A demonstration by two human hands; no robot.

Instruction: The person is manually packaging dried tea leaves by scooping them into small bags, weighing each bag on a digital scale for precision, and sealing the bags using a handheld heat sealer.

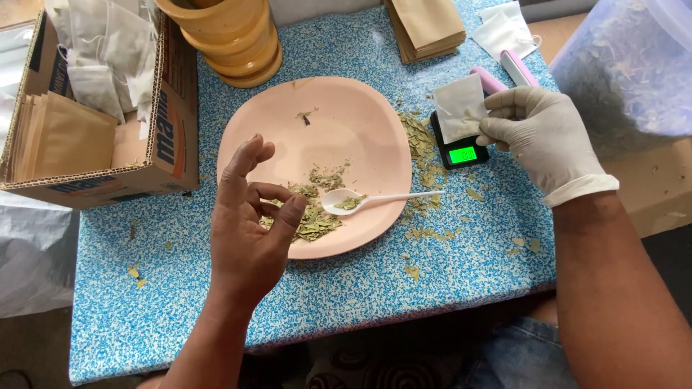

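Fingers of my gloved right hand [544, 137] pinch a white sachet [460, 108] over the scale [461, 148]; my bare left hand [252, 223] hovers half-curled, empty, above the pink plate [360, 130].

The white sachet [460, 108] covers most of the small black scale [461, 148], leaving only its lit green display, whose figures are too small to tell. The clear bag [627, 68] of dried leaves is cut off by the right edge, and the cardboard box [155, 155] and stacked yellow bowls [234, 43] by the top edge.
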